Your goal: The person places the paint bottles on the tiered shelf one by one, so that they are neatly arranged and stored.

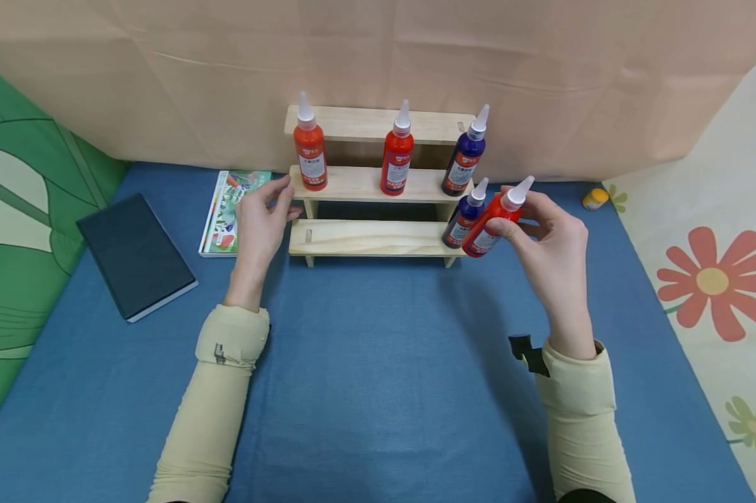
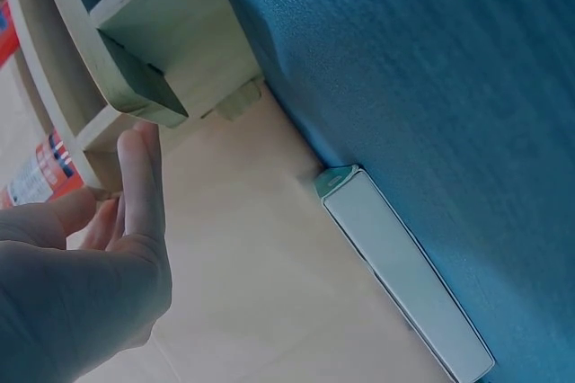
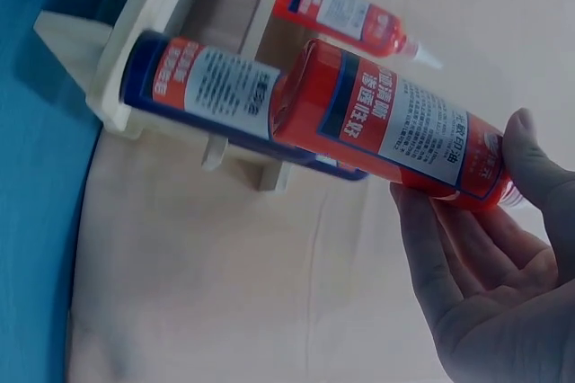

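A three-tier wooden rack [image 1: 378, 237] stands by the back sheet. My right hand [image 1: 554, 237] grips a red bottle [image 1: 494, 223] by its upper part, fingers on one side and thumb on the other. It leans, white nozzle up to the right, overlapping a blue bottle [image 1: 462, 220] at the right end of the bottom tier. On the middle tier stand a red bottle [image 1: 311, 157] at the left, another red bottle [image 1: 397, 161] and a blue bottle [image 1: 462, 164]. My left hand [image 1: 261, 216] touches the rack's left end [image 2: 103, 167], fingers fairly straight.
A dark notebook [image 1: 137, 255] lies at the left on the blue cloth [image 1: 365, 391]. Between it and the rack is a colourful book [image 1: 217, 227], partly behind the left hand. A small yellow-capped container [image 1: 595, 199] sits at the far right.
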Demonstrator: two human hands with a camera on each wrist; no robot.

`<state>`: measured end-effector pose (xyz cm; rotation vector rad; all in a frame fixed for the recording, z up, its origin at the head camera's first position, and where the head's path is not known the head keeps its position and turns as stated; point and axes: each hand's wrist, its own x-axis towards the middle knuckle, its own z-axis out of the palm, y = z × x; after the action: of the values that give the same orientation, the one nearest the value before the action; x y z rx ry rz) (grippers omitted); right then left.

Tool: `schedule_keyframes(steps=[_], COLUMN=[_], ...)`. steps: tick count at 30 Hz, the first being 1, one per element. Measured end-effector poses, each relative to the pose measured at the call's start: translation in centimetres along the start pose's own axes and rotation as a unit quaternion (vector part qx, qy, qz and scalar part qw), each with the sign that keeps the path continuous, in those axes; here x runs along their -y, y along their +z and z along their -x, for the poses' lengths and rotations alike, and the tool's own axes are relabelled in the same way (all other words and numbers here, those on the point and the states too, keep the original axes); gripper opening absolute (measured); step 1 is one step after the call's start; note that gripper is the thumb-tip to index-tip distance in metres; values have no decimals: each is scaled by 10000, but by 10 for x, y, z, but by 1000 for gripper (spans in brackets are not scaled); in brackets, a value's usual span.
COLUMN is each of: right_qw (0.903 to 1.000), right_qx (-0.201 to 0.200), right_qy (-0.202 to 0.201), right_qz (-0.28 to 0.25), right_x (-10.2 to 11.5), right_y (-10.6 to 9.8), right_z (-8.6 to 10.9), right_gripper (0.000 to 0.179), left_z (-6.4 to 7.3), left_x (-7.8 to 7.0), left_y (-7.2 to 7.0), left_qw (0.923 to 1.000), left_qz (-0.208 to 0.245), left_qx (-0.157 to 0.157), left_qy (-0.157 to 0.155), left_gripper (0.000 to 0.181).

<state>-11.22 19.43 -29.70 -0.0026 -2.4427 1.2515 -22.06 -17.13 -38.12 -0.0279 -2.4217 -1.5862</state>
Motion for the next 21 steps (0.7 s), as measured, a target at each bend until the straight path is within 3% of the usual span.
schedule_keyframes(steps=[10,21], right_qw=[9988,9966], right_qx=[284,615], right_qy=[-360,-486], right_qz=[-175,-240], right_x=[5,3], right_y=[17,42], right_z=[2,-6], right_gripper=[44,42], left_z=[-1,-1], left_x=[1,1], left_y=[0,-1], left_qw=[10000,10000], left_qz=[-16,46], left_qx=[-9,-20], left_qy=[-13,18], left_gripper=[39,38])
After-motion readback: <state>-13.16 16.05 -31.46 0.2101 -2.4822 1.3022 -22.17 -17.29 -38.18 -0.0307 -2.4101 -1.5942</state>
